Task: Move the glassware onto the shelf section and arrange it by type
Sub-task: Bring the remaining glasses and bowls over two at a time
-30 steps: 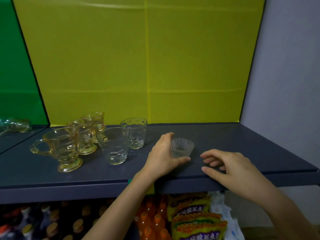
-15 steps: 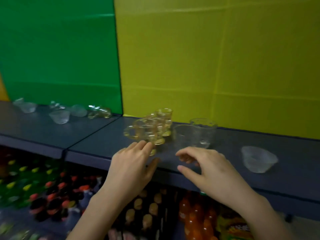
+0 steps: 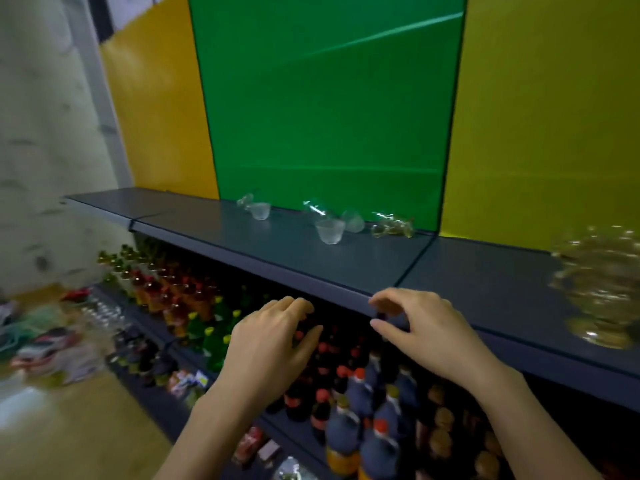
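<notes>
Loose glassware lies on the grey shelf (image 3: 284, 251) before the green panel: a small clear cup (image 3: 260, 211), a ribbed clear bowl (image 3: 330, 231), a tipped clear cup (image 3: 353, 220), a clear piece on its side (image 3: 313, 206) and an amber mug on its side (image 3: 393, 225). Blurred amber mugs (image 3: 599, 285) stand on the section before the yellow-green panel, at the right edge. My left hand (image 3: 273, 344) hovers empty below the shelf front, fingers apart. My right hand (image 3: 420, 327) is at the shelf's front lip, fingers curled, holding nothing.
Under the shelf stand rows of drink bottles (image 3: 349, 417) with red, yellow and orange caps. More bottles and packaged goods (image 3: 48, 344) sit lower left by the floor. A pale wall rises at the left. An orange panel (image 3: 162, 109) backs the far-left shelf section.
The view has swung left from the yellow-green section to the green one. My left hand let go of the ribbed bowl there, and both hands moved left along the shelf front, empty.
</notes>
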### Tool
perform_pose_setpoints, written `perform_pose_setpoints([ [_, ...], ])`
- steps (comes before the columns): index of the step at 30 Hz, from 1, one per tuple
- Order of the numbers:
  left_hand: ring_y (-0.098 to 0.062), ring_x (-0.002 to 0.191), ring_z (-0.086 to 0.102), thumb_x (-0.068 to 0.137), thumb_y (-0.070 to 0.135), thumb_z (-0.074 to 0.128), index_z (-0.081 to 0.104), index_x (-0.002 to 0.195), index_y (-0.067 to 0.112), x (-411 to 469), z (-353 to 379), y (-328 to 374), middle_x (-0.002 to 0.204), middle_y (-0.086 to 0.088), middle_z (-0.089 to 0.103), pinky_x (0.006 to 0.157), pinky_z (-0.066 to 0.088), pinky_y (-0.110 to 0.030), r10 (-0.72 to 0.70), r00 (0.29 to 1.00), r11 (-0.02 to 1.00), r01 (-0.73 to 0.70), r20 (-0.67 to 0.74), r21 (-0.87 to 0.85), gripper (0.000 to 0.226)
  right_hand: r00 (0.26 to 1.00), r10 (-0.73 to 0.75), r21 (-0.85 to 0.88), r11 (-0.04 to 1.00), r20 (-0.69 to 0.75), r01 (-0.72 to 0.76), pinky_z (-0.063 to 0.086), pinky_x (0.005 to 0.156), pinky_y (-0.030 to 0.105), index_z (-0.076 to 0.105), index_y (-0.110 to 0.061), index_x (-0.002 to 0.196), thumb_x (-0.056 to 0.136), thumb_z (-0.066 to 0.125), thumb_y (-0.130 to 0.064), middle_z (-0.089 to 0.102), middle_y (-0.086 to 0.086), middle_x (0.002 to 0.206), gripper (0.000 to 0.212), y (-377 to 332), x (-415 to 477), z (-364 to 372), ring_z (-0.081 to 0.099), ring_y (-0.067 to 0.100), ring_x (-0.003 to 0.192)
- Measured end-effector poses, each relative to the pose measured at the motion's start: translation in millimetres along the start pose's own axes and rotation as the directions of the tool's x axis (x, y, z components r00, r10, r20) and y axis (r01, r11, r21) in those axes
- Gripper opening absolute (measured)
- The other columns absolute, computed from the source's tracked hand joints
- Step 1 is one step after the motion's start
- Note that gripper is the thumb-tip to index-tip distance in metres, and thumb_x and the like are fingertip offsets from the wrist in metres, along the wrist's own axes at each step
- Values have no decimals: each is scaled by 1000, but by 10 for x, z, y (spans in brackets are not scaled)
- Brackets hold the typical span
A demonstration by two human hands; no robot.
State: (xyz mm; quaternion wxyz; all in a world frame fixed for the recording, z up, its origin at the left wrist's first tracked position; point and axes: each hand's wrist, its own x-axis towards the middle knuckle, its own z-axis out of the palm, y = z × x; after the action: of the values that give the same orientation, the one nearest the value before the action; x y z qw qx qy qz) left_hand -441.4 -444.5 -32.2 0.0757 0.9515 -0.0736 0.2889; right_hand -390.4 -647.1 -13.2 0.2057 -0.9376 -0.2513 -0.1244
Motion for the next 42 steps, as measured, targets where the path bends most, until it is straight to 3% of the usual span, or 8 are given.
perform_pose_setpoints([
  [8,-16,92,61,82,46,41,60,101,20,297,77,-1243,98,6,65,63,50,-32,-71,993,995,64,-90,-73,37,997,78,50,996,-13,-77,50,91,39,60,-30,112,83,60,-40,67,-9,109,30,-434,1181,416,62,14,103],
  [15,-17,103,57,88,37,51,59,104,19,919,368,-1737,106,3,63,74,46,-31,-59,991,988,42,-116,-147,26,977,152,107,985,-151,-137,50,93,41,63,-21,110,83,63,-30,69,-2,109,29,-411,2005,659,62,17,103],
  [21,-16,106,55,87,40,51,57,109,21,1644,756,-2044,112,6,61,78,45,-33,-42,995,973,20,-91,-229,30,958,168,22,986,-233,-167,45,96,37,59,-14,117,84,61,-27,63,5,120,36,-282,2599,823,57,23,112],
  [25,-16,111,52,87,39,51,56,113,20,2098,992,-2196,117,5,59,81,45,-33,7,997,962,-29,-81,-270,32,954,208,-100,967,-217,-234,42,98,38,51,-15,124,85,57,-39,56,5,126,47,-190,2892,882,49,26,119],
  [31,-16,118,46,88,38,50,48,123,18,2588,1319,-2286,127,3,53,87,40,-31,69,997,943,-78,-39,-325,40,917,374,-318,860,-142,-400,38,101,41,28,-11,140,72,49,-73,39,6,143,95,-145,3052,952,38,26,130],
  [35,-18,122,41,87,42,50,41,129,18,2874,1459,-2350,133,2,46,89,39,-33,122,992,927,-121,-20,-354,48,878,458,-270,836,-137,-478,42,95,41,33,-16,137,71,46,-76,43,3,139,90,-112,3088,1005,44,24,126],
  [38,-19,124,39,87,45,49,34,132,16,3071,1531,-2419,135,1,42,90,40,-36,155,988,917,-139,14,-374,56,851,509,-171,834,-127,-524,41,99,42,34,-15,136,74,50,-69,43,4,139,83,-77,3131,1034,45,25,126],
  [42,-22,131,36,84,53,50,26,138,10,3364,1621,-2461,144,-4,35,101,37,-39,186,971,873,-92,152,-479,73,814,558,-57,818,-161,-573,36,99,32,39,-17,133,71,64,-59,48,1,135,79,-74,3168,1038,47,20,124],
])
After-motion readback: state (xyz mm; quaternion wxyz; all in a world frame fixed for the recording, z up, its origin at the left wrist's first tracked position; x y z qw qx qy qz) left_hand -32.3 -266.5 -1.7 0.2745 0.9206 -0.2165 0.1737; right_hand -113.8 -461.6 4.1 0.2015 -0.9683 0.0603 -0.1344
